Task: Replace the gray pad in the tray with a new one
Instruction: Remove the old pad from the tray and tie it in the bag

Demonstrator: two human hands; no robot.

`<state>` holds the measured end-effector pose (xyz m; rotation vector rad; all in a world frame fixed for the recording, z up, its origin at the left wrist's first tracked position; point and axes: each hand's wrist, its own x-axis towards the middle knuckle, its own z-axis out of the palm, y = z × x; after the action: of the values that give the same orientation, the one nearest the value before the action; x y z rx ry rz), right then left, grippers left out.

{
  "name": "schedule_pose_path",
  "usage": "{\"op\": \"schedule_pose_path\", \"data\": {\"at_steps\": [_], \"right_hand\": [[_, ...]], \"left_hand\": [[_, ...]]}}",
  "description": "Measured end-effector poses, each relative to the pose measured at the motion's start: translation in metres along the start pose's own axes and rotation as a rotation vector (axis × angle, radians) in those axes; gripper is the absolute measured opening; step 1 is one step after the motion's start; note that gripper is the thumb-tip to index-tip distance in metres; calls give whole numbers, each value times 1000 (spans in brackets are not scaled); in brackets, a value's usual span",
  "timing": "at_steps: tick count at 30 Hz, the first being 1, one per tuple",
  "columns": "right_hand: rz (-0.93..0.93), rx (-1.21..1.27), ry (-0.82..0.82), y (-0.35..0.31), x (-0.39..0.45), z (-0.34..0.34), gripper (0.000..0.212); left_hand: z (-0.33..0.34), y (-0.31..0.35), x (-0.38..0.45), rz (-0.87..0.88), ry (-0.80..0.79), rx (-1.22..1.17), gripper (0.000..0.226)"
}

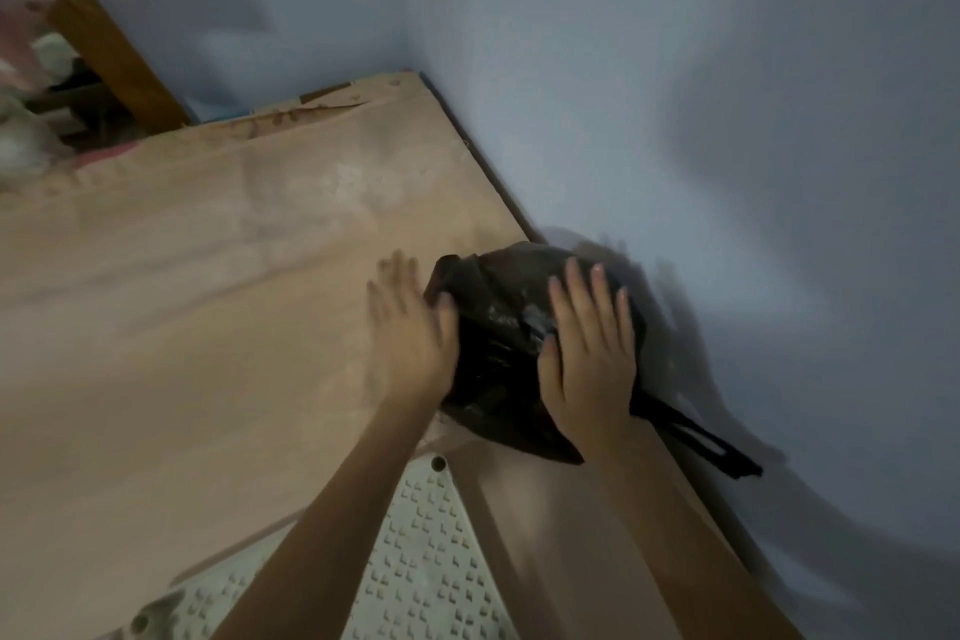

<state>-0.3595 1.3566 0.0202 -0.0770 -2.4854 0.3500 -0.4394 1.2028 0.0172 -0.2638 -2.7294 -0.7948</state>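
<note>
No gray pad can be made out; the nearest task thing in view is a white perforated plastic tray (431, 556), cut off by the bottom edge and partly hidden under both forearms, lying just nearer the camera than a crumpled black plastic bag (498, 327). What the bag holds is hidden. The right hand (589, 353) lies flat on top of the bag with fingers straight and spread, gripping nothing. The left hand (408, 333), blurred, has straight fingers and touches the bag's left side with its thumb edge. 1 black handle strap (696, 437) trails from the bag toward the pale blue wall (675, 94), which stands just right of the bag. The bag sits at the right edge of a wide beige wooden board (208, 301), whose bare surface stretches far left of the bag. Beyond the board's far edge, a brown wooden post (114, 62) and blurred clutter are indistinct.
</note>
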Motion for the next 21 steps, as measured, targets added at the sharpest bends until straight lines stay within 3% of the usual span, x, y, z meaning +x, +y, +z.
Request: {"op": "schedule_pose_path", "data": {"at_steps": [2,4,7,21], "right_hand": [[81,-105,-148,6,-7,5,52],[19,-161,-302,8,-18,16,57],[26,-201,-394,13,-25,30,62],[-15,-261,-476,1,-8,47,58]], "left_hand": [[7,26,-16,382,-77,39,52],[21,43,-29,561,-229,115,50],[36,40,-33,490,-351,206,51],[47,14,-20,418,-335,208,52]]}}
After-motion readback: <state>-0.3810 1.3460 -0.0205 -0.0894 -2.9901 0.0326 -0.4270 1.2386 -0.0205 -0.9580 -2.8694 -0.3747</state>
